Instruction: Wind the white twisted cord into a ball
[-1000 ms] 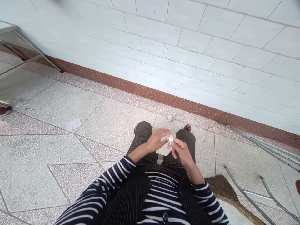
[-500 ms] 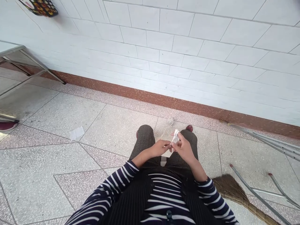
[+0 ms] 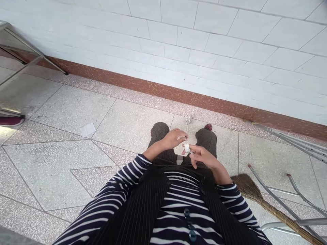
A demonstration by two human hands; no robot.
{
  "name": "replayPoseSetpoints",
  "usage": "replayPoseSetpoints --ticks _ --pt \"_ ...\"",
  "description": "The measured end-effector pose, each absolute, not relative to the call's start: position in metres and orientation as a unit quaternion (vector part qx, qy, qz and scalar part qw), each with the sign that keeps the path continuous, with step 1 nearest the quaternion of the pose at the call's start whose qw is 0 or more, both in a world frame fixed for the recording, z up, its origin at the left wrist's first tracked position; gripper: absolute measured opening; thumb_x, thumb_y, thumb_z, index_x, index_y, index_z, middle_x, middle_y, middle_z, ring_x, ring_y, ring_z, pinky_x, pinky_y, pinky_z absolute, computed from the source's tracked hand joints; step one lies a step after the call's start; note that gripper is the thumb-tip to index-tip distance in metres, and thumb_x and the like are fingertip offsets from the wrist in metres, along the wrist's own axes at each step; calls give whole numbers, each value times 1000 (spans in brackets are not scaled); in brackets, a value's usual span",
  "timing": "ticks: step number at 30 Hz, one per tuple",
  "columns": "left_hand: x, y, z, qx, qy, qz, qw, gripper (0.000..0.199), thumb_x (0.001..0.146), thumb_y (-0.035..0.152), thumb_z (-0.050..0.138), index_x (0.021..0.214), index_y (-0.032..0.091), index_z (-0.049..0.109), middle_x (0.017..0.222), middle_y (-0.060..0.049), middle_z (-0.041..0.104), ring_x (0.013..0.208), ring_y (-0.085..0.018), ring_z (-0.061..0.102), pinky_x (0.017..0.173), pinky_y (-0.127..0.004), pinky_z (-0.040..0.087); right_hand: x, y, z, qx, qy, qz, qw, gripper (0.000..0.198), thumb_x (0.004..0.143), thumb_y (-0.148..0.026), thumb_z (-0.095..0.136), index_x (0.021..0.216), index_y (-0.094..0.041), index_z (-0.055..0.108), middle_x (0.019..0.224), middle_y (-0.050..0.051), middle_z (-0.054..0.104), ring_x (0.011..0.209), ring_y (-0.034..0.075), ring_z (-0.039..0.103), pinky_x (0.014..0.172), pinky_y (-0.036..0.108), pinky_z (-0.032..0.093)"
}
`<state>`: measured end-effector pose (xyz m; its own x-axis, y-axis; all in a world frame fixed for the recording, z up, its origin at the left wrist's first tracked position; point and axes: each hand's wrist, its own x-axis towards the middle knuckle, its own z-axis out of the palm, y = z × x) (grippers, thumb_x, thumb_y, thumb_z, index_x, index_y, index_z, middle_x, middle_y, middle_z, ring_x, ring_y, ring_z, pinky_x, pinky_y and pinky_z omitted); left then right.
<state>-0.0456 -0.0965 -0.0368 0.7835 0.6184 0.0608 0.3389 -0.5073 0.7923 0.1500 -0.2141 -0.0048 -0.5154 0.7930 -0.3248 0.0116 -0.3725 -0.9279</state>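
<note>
White yarn (image 3: 187, 148) forms a small bundle at the fingers of my right hand (image 3: 204, 157), wrapped about the front ones. The thumb and lower fingers of that hand are partly spread beneath it. My left hand (image 3: 175, 139) is just ahead and to the left, its fingers closed on a strand of the same yarn. That strand runs forward from the left fingertips, between my knees, to a ball of white yarn (image 3: 188, 118) on the floor. Exactly how the yarn loops around my right fingers is too small to make out.
A white paper (image 3: 88, 130) lies on the floor to the left. At the upper left stands a metal-legged table (image 3: 38, 56), with a red shoe (image 3: 11, 121) nearby. A straw broom (image 3: 246, 185) and metal tubing (image 3: 273, 204) are at my right. A tiled wall (image 3: 178, 41) runs ahead.
My hands have moved apart from their close pinch on the yarn. The left has gone forward with the strand, while the right has turned so its fingers point left. The view has shifted slightly.
</note>
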Motion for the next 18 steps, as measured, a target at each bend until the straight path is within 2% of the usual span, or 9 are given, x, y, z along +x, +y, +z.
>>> replayPoseSetpoints --ticks 3,6,10,12,15,18 --pt "-43 -108 -42 824 296 230 424 29 98 28 50 121 21 66 125 -8 69 120 -23 60 109 -39 40 156 -212 0 -389 -451 733 330 51 91 -45 63 136 -22 56 124 12 66 50 7 59 52 24 47" --pt "-38 -121 -49 791 287 264 472 34 96 29 53 127 19 64 130 -11 66 122 -24 59 107 -38 42 157 -209 5 -395 -440 725 352 57 90 -46 64 140 -22 54 122 12 68 50 7 58 51 25 47" --pt "-32 -128 -55 760 296 228 532 22 93 29 59 97 13 72 103 -10 72 98 -21 64 92 -32 48 153 -206 14 -393 -446 715 368 60 89 -45 65 143 -23 53 122 11 68 50 8 58 54 26 48" --pt "-31 -127 -57 738 313 210 560 27 94 31 56 88 11 72 90 -7 71 86 -18 63 84 -29 48 152 -206 18 -389 -457 705 378 59 89 -42 65 144 -25 52 129 12 65 50 7 58 57 28 49" --pt "-32 -122 -58 703 313 201 606 33 97 35 51 89 11 72 86 -5 71 83 -16 63 83 -26 47 152 -206 21 -395 -469 691 384 64 89 -36 67 149 -31 45 139 11 57 58 8 61 65 30 53" --pt "-33 -119 -59 688 303 196 629 28 94 29 51 90 12 73 88 -3 72 86 -15 64 87 -26 46 152 -205 18 -409 -474 678 385 80 86 -36 72 155 -38 32 150 9 46 81 13 66 74 32 57"
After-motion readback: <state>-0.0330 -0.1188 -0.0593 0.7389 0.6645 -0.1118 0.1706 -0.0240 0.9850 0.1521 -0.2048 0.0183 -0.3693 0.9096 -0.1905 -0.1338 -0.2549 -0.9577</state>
